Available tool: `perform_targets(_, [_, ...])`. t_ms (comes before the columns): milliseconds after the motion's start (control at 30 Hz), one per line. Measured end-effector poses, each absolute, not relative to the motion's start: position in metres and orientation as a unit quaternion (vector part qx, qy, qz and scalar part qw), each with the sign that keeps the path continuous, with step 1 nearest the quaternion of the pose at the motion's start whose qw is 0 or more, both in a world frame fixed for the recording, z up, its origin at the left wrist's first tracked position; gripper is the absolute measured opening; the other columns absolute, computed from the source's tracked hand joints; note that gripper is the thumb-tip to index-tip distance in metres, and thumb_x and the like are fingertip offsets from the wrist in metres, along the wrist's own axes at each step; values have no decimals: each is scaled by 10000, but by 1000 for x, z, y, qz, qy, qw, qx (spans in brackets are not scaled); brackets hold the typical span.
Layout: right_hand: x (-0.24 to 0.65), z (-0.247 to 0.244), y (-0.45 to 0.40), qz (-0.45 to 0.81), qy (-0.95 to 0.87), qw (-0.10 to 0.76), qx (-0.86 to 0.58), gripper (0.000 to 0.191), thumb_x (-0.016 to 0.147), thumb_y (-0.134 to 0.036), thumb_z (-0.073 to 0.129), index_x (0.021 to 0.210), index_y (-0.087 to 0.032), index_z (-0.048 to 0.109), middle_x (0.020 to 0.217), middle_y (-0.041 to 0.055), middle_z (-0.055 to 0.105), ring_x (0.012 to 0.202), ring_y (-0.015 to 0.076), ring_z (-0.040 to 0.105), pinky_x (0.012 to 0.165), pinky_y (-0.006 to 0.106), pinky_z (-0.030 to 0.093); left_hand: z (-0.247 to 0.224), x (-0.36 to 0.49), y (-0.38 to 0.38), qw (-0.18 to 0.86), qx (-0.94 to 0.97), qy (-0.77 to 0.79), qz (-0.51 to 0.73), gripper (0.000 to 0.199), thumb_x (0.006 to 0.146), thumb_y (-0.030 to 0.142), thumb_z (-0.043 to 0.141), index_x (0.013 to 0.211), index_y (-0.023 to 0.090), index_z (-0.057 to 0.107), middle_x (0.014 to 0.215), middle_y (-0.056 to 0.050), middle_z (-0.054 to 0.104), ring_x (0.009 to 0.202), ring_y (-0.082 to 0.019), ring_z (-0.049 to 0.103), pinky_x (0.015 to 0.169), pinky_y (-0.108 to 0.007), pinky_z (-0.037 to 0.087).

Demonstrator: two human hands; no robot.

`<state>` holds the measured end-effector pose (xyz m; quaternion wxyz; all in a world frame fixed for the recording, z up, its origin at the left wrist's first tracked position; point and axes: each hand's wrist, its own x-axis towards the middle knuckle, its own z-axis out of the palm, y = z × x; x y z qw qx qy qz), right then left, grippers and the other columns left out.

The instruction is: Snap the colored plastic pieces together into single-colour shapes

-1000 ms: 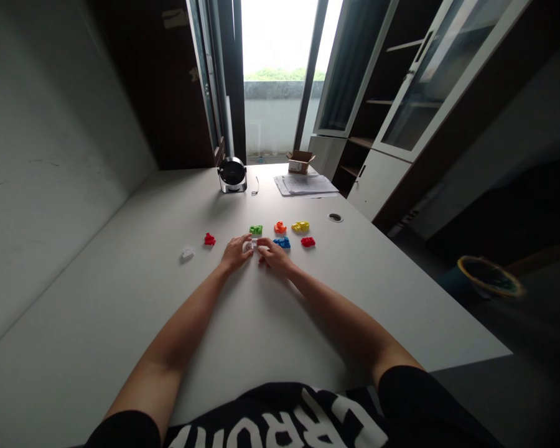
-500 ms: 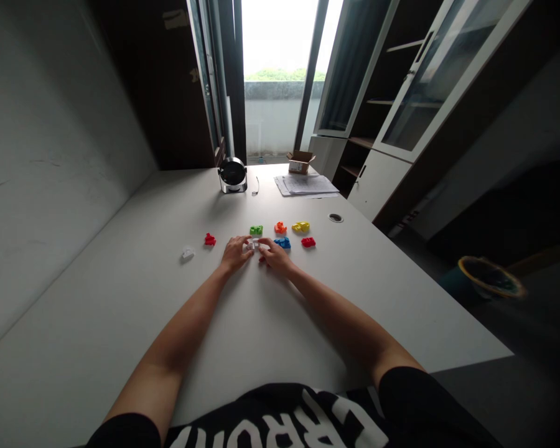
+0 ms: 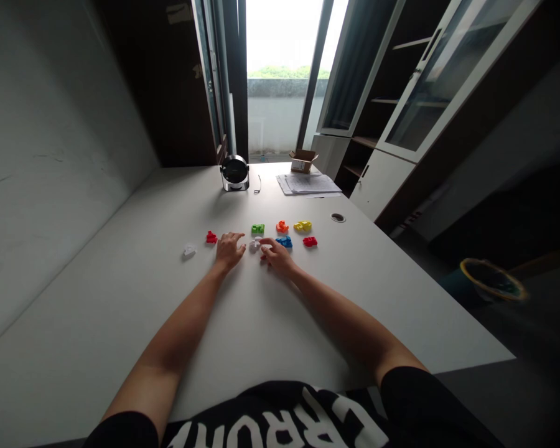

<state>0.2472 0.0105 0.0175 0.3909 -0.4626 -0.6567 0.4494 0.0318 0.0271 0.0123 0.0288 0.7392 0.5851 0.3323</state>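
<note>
We find a small, knobbly white plastic-looking block (image 3: 254, 244) on the smooth white tabletop (image 3: 247, 342), likely centred so the left hand (image 3: 231, 250) and right hand (image 3: 278, 256) both reach it. The left grip is wide, holding nothing; whether the right grip, at the block's side, holds it, we cannot tell. A chunky blue plastic-looking block (image 3: 286, 242) crowds the right hand; a chunky green plastic-looking block (image 3: 258, 229) lies beyond.

Both arms (image 3: 186, 320) reach forward — left fingers (image 3: 234, 236) spread apart, right fingers (image 3: 269, 241) curled.

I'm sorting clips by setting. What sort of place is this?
Probably an office or study: there's a white desk with papers on it, and a glass-doored cabinet to the right.
</note>
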Motion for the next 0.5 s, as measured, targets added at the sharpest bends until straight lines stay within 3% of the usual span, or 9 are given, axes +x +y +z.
perform_targets(100, [248,17,6,444,-663,376,-470,303,932,-365,546,1181,-216,632,857,29,703,672,145,668,497,195,485,13,3,31,-9,682,652,332,262,880,236,596,1117,220,707,1174,-134,674,1149,-347,555,1025,-508,421])
perform_targets(167, [249,17,4,441,-669,374,-467,303,927,-369,541,1171,-217,637,776,7,679,650,148,659,507,205,486,11,-14,35,-26,646,691,324,279,874,219,582,1123,214,707,1191,-146,668,1154,-351,553,1008,-506,434])
perform_targets(333, [250,15,5,435,-678,375,-459,297,909,-364,543,1142,-216,650,801,8,678,670,152,663,556,229,499,3,-30,40,-21,649,700,298,319,859,160,566,1136,239,705,1273,-123,646,1151,-310,575,1019,-465,449])
perform_targets(500, [250,14,6,431,-684,373,-454,292,899,-355,541,1125,-208,655,826,18,688,662,146,646,582,242,497,2,-29,43,-15,650,692,314,312,912,133,493,1113,218,716,1150,-132,677,1076,-287,619,975,-427,480])
